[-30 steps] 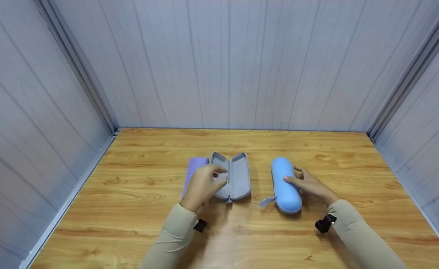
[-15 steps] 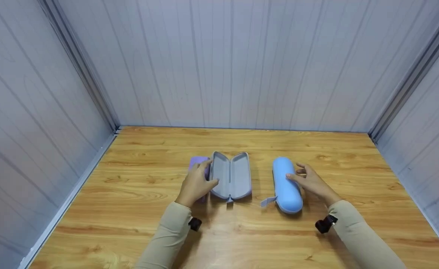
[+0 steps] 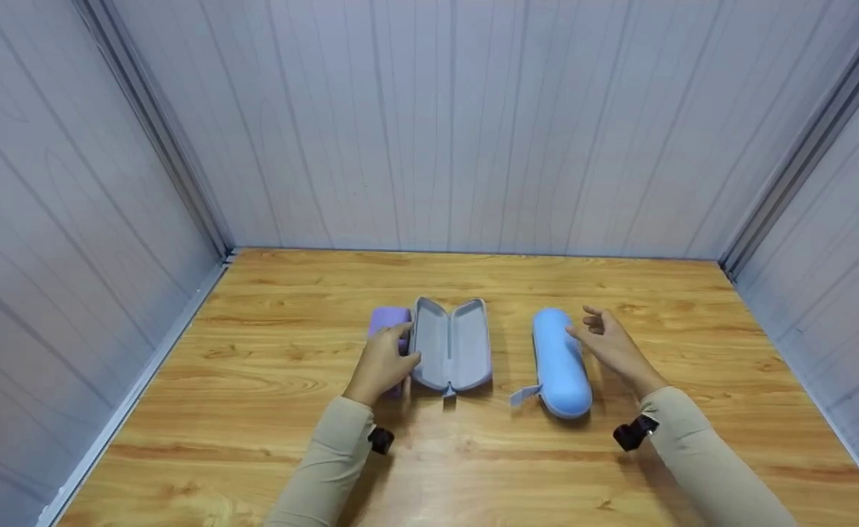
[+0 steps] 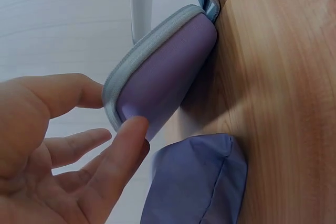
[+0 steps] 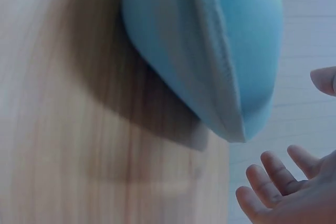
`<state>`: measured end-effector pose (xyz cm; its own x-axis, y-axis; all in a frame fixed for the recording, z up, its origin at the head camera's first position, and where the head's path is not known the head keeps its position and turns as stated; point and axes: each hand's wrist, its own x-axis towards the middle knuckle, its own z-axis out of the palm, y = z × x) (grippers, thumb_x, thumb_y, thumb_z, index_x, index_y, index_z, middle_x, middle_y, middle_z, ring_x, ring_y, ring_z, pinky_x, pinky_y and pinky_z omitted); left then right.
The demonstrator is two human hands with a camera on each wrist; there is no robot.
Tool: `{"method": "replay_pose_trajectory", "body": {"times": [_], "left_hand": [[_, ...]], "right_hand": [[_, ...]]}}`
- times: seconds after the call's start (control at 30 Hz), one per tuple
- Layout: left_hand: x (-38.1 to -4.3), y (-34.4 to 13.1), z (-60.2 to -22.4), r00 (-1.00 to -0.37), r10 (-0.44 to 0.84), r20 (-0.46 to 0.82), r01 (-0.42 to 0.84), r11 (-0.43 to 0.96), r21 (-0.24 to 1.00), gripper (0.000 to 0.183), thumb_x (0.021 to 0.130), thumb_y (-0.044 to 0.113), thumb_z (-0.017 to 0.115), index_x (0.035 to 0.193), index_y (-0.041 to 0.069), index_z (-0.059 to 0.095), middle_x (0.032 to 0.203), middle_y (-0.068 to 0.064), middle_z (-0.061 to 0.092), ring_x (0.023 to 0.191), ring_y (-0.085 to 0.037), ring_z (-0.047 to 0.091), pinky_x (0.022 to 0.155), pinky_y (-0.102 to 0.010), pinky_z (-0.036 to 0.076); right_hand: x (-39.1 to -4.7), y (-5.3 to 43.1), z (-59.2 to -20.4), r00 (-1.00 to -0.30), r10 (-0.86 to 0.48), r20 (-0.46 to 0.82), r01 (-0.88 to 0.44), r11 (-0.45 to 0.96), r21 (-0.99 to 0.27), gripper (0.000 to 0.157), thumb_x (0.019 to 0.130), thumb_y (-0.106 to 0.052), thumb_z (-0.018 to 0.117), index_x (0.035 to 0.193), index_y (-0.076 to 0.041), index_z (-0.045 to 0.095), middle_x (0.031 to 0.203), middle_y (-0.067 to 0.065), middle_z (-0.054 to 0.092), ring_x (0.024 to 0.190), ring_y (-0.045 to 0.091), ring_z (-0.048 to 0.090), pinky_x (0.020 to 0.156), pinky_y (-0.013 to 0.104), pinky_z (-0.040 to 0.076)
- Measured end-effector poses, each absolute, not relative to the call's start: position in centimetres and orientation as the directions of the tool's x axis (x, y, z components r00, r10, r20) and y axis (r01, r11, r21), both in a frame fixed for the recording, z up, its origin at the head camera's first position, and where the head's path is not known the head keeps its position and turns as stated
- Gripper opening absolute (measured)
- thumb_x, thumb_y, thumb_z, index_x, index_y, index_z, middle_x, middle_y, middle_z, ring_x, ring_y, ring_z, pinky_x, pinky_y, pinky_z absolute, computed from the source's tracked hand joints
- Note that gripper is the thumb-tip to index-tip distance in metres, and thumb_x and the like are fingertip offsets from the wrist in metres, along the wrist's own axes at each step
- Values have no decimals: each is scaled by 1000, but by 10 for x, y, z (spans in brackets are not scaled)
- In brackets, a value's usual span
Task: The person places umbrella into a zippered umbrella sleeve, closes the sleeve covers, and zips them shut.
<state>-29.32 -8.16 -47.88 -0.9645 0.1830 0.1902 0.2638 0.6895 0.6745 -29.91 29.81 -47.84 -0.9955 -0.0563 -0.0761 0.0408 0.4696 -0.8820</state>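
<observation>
An unzipped glasses case (image 3: 470, 348) lies spread open on the table, grey inside and purple outside. My left hand (image 3: 382, 362) is at its left half, thumb right at the rim and fingers loosely spread. The left wrist view shows the purple shell (image 4: 157, 77) and grey zip edge just past those fingers. Partly hidden under that hand is a purple, box-shaped case (image 3: 389, 318). A light blue, rounded zip case (image 3: 561, 366) lies closed to the right, a fabric tab at its near end. My right hand (image 3: 612, 351) hovers at its right side, fingers apart, holding nothing.
The wooden table (image 3: 473, 468) runs back to a pale panelled wall (image 3: 444, 132), with side walls at left and right. Small black devices (image 3: 380, 439) sit at both wrists.
My left hand has drawn left from over the opened case to its left rim. My right hand has lifted off the blue case, moving slightly away and up. The cases stay put.
</observation>
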Motion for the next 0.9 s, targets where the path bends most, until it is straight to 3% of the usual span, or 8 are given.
{"method": "replay_pose_trajectory", "body": {"times": [0.2, 0.5, 0.63, 0.9], "left_hand": [[-296, -82, -482, -961, 203, 188, 276, 663, 695, 50, 77, 6, 64, 124, -4, 52, 108, -14, 61, 88, -22, 57, 73, -32, 49], [-297, -82, -484, -969, 199, 144, 239, 631, 739, 50, 77, 3, 59, 126, -4, 50, 104, -13, 62, 78, -14, 60, 60, -23, 50], [-298, -83, -485, -966, 198, 169, 258, 646, 718, 47, 76, -1, 58, 123, -3, 54, 103, -15, 63, 79, -16, 60, 63, -26, 51], [-298, -82, -487, -965, 179, 191, 261, 703, 662, 44, 75, -3, 59, 119, -5, 57, 108, -15, 62, 98, -21, 57, 84, -36, 47]], "right_hand": [[-303, 288, -468, -998, -48, -45, 19, 446, -895, 87, 80, -58, 57, 142, -7, 23, 136, 18, 32, 125, 34, 29, 100, 49, 28], [-308, 260, -455, -997, -70, -26, -8, 439, -898, 70, 87, -49, 53, 140, -9, 30, 129, 12, 41, 123, 28, 35, 98, 43, 32], [-309, 247, -454, -991, -126, -45, -7, 385, -923, 61, 92, -41, 49, 140, -9, 30, 132, 14, 40, 124, 29, 35, 99, 44, 31], [-313, 222, -457, -942, -268, -204, 152, 201, -968, 66, 93, -44, 46, 143, -8, 22, 140, 18, 30, 128, 31, 30, 104, 44, 24]]}}
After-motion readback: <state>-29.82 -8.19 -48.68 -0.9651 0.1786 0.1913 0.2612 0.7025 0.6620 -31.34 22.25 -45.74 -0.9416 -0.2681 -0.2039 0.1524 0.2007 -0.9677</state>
